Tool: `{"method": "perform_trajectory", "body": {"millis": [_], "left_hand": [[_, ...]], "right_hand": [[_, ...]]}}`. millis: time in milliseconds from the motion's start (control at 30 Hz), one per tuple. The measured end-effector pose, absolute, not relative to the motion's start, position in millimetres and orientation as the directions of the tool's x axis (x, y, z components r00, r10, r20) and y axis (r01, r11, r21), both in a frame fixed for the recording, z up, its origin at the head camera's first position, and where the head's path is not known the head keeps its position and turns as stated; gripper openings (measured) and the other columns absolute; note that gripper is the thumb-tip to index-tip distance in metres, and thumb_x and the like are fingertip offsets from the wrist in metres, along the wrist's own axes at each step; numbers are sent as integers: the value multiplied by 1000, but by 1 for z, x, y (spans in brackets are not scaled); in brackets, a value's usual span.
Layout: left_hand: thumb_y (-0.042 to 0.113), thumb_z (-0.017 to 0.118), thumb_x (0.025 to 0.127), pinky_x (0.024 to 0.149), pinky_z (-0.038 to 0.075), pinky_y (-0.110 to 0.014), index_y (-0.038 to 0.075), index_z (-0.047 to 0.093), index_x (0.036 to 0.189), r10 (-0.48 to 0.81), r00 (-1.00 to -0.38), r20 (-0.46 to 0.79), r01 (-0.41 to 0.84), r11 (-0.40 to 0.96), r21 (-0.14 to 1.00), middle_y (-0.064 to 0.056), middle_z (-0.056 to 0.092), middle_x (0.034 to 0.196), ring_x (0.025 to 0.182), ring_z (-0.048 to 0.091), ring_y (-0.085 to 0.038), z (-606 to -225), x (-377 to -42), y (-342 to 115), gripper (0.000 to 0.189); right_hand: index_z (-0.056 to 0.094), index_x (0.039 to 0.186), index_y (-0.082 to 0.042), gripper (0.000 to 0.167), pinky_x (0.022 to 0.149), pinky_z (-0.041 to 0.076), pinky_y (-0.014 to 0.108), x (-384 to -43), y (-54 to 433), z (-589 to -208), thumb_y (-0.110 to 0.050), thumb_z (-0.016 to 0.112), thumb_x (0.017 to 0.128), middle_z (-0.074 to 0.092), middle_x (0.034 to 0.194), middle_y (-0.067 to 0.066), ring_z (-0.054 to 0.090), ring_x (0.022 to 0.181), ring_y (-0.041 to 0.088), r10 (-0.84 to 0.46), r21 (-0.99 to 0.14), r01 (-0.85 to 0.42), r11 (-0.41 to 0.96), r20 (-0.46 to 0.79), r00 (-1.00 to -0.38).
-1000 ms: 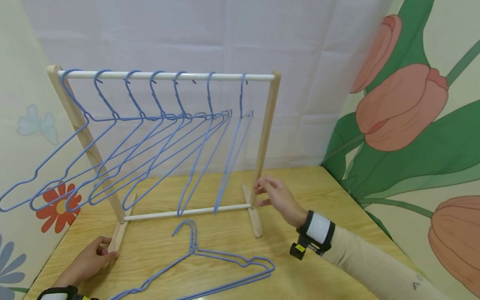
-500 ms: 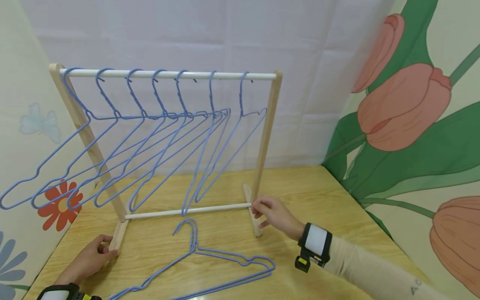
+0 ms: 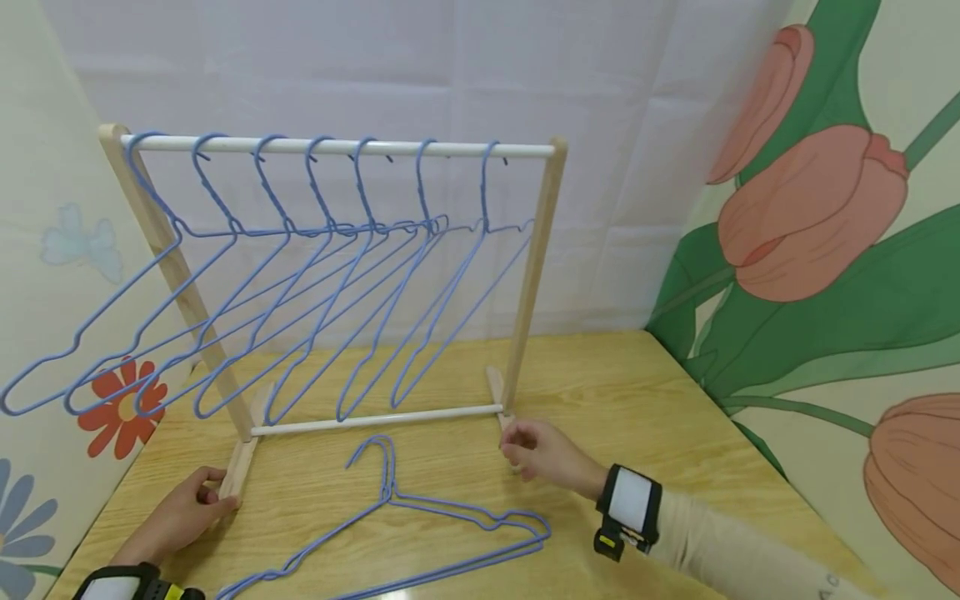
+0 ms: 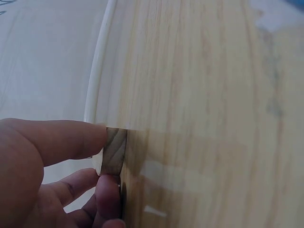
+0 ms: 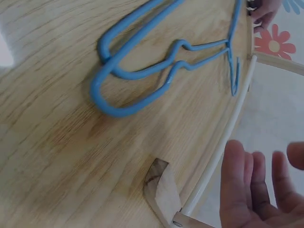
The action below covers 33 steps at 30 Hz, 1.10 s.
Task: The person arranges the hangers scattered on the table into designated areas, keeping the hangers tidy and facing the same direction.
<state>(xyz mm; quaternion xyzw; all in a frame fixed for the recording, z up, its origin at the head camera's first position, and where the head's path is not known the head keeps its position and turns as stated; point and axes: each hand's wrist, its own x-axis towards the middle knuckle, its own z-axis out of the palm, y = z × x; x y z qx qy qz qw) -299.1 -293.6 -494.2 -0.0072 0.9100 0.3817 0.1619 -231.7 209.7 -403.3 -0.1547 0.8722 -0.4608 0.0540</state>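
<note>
A small garment rack has wooden posts and a white top bar, with several blue wire hangers hooked over it. My left hand pinches the front end of the rack's left wooden foot. Close up in the left wrist view, the thumb and fingers grip that foot's end. My right hand hovers around the right foot, fingers loosely bent and holding nothing. In the right wrist view its fingers stand apart from the right foot. Two blue hangers lie stacked on the table before the rack.
A white lower bar joins the rack's two sides. The wood-grain table meets a white sheet behind, and flower-printed walls stand left and right.
My right hand has come down and forward from beside the right post to the right foot. The hangers at the right have swung, their lower ends shifting. My left hand has kept its hold.
</note>
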Motion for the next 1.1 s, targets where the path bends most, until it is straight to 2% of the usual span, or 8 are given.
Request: {"method": "perform_trajectory", "body": {"millis": [100, 167, 267, 467, 633, 900, 1100], "left_hand": [[24, 67, 99, 70, 38, -35, -16, 36, 134, 97, -947, -306, -148, 714, 685, -16, 48, 93, 84, 49, -27, -494, -300, -293, 61], [24, 67, 99, 70, 39, -35, -16, 36, 134, 94, -947, -306, -149, 715, 683, -17, 48, 93, 84, 49, -27, -494, -300, -292, 61], [24, 66, 99, 70, 39, -35, -16, 36, 134, 98, -948, -303, -145, 713, 686, -16, 48, 93, 84, 49, -27, -492, -299, -292, 61], [24, 66, 99, 70, 39, -35, -17, 36, 133, 115, -949, -293, -128, 710, 692, -16, 48, 92, 84, 49, -27, -489, -295, -292, 61], [24, 66, 99, 70, 38, -35, -16, 36, 134, 102, -946, -309, -147, 713, 686, -16, 48, 93, 84, 48, -27, -490, -297, -292, 61], [23, 66, 100, 71, 38, -35, -15, 35, 135, 83, -943, -323, -170, 715, 679, -17, 47, 94, 86, 48, -28, -491, -297, -291, 60], [23, 66, 100, 70, 38, -35, -16, 36, 134, 93, -945, -312, -156, 713, 684, -17, 47, 94, 85, 48, -27, -491, -297, -291, 60]], "right_hand": [[66, 94, -4, 2, 64, 52, 27, -231, 212, -405, -4, 67, 96, 61, 84, -3, 58, 76, 8, -409, -664, -382, 643, 123, -904], [67, 91, -10, 8, 66, 50, 25, -231, 213, -404, -4, 70, 94, 61, 82, -8, 56, 75, 4, -453, -546, -462, 699, 162, -877], [67, 91, -13, 10, 66, 47, 24, -231, 214, -401, -4, 71, 93, 60, 82, -11, 56, 75, 3, -490, -443, -508, 739, 163, -856], [68, 92, -12, 10, 65, 47, 22, -227, 214, -408, -4, 74, 88, 61, 82, -11, 59, 73, 6, -550, -354, -545, 760, 97, -830], [70, 94, -16, 8, 63, 45, 20, -223, 212, -419, -15, 76, 89, 59, 82, -14, 52, 71, -1, -567, -299, -544, 784, 13, -824], [71, 95, -18, 13, 64, 43, 21, -219, 205, -422, -20, 80, 88, 60, 83, -12, 47, 70, -3, -593, -234, -564, 792, -76, -802], [71, 94, -22, 13, 63, 42, 21, -219, 202, -426, -21, 82, 86, 55, 77, -19, 47, 68, -4, -577, -218, -541, 812, -158, -801]]}}
